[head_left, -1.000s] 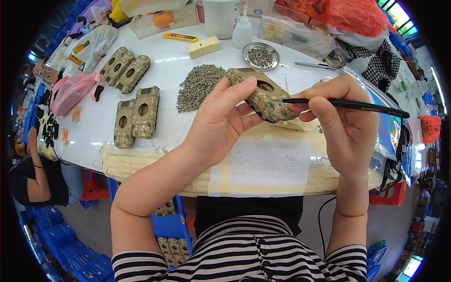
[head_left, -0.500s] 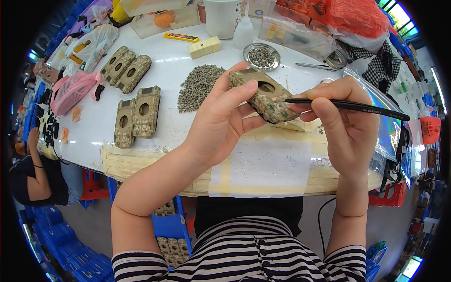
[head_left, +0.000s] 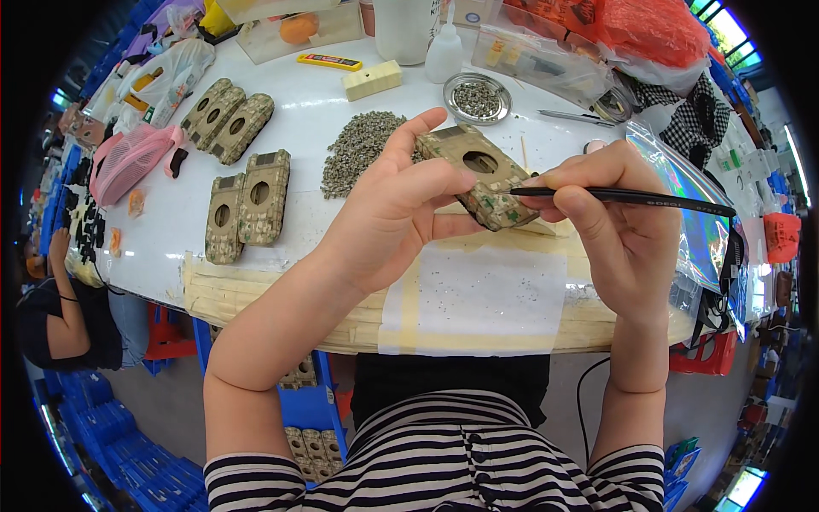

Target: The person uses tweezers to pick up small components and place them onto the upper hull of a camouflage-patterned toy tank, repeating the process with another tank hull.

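Note:
My left hand (head_left: 394,200) grips a camouflage-painted model tank hull (head_left: 499,201), thumb on top and fingers round its far and near sides. The hull is tilted and has a round opening in its upper face. In my right hand (head_left: 621,213) is a slim black tweezers-like tool (head_left: 657,200), held like a pen. Its pointed tip meets or nearly meets the hull's top; whether it pinches a small part I cannot make out. Below the hull, a white sheet (head_left: 486,299) with tiny specks is taped to the table edge.
Several similar hulls (head_left: 264,196) stand at the left. A heap of small grey-green parts (head_left: 354,154) lies mid-table, with more in a round metal dish (head_left: 478,98). Behind are a squeeze bottle (head_left: 445,55), a wooden block (head_left: 372,80) and a yellow cutter (head_left: 329,61). A co-worker's arm (head_left: 64,299) shows far left.
The tool tip has shifted slightly left and down over the hull. My left thumb has moved a little, and the hull is turned slightly.

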### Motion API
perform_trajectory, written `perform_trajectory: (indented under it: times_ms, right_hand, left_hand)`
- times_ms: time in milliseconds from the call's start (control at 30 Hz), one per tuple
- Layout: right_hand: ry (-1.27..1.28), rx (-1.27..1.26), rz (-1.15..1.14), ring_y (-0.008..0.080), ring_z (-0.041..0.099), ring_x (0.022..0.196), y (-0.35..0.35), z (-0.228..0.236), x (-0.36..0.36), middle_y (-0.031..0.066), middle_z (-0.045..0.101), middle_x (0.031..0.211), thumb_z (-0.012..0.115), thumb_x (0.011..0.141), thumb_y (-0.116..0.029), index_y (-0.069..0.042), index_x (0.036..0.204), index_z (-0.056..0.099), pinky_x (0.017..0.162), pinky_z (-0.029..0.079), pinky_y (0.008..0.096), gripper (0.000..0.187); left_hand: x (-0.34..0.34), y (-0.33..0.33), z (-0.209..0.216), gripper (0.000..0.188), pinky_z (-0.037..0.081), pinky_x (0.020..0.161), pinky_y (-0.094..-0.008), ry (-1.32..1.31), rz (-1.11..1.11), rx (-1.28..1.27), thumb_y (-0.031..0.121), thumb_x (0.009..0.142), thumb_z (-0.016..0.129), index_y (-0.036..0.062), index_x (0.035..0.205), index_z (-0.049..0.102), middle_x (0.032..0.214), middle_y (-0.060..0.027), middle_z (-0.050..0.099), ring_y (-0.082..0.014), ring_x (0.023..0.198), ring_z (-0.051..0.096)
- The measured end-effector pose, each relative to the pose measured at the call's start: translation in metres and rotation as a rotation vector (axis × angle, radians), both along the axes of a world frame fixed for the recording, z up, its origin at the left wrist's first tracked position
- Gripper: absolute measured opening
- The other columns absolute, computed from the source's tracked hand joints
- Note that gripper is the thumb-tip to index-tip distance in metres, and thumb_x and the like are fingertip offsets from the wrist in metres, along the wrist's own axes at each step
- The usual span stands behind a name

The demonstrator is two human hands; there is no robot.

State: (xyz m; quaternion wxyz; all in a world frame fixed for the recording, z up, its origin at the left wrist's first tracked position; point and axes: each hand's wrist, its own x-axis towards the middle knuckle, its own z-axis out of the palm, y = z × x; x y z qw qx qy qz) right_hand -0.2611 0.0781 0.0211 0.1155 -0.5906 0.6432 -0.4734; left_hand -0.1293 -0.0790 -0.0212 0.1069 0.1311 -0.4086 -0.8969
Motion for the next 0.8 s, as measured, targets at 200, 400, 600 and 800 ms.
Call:
perform_trajectory:
  times_ms: [200, 400, 600, 800]
  right_hand:
    - [0.031, -0.023, -0.023, 0.0129, 0.060, 0.073, -0.0006, -0.0012, 0.0035, 0.0118, 0.062, 0.084, 0.058, 0.088, -0.006, 0.006, 0.090, 0.058, 0.065, 0.048, 0.0216, 0.012]
    - [0.023, -0.048, -0.046, 0.0116, 0.056, 0.071, -0.0017, -0.0032, 0.0065, 0.0090, 0.062, 0.082, 0.061, 0.086, -0.007, 0.004, 0.087, 0.061, 0.064, 0.045, 0.0221, 0.011]
    - [0.045, -0.059, -0.079, 0.0122, 0.054, 0.072, -0.0018, -0.0024, 0.0085, 0.0068, 0.062, 0.081, 0.064, 0.083, -0.007, 0.002, 0.086, 0.062, 0.066, 0.042, 0.0239, 0.010]
    - [0.071, -0.048, -0.085, 0.0127, 0.053, 0.072, -0.0024, -0.0010, 0.0096, 0.0068, 0.062, 0.080, 0.064, 0.082, -0.006, 0.002, 0.085, 0.062, 0.067, 0.041, 0.0249, 0.009]
  left_hand:
    - [-0.0024, -0.0005, -0.0027, 0.072, 0.050, 0.082, -0.0380, 0.002, 0.001, -0.012, 0.008, 0.081, 0.054, 0.0022, 0.139, 0.012, 0.107, -0.0118, 0.055, -0.0174, 0.097, 0.058]
    - [-0.0026, 0.0007, -0.0026, 0.066, 0.051, 0.080, -0.0357, 0.001, 0.013, -0.011, 0.008, 0.081, 0.054, 0.0026, 0.137, 0.019, 0.106, -0.0114, 0.055, -0.0166, 0.095, 0.058]
    - [-0.0022, 0.0006, -0.0034, 0.069, 0.050, 0.079, -0.0343, -0.016, 0.010, -0.036, 0.010, 0.080, 0.060, 0.0037, 0.136, 0.020, 0.108, -0.0105, 0.055, -0.0158, 0.095, 0.058]
    - [-0.0029, 0.0023, -0.0017, 0.075, 0.048, 0.082, -0.0349, -0.051, 0.025, -0.075, 0.011, 0.078, 0.066, 0.0044, 0.136, 0.020, 0.113, -0.0103, 0.052, -0.0165, 0.099, 0.057]
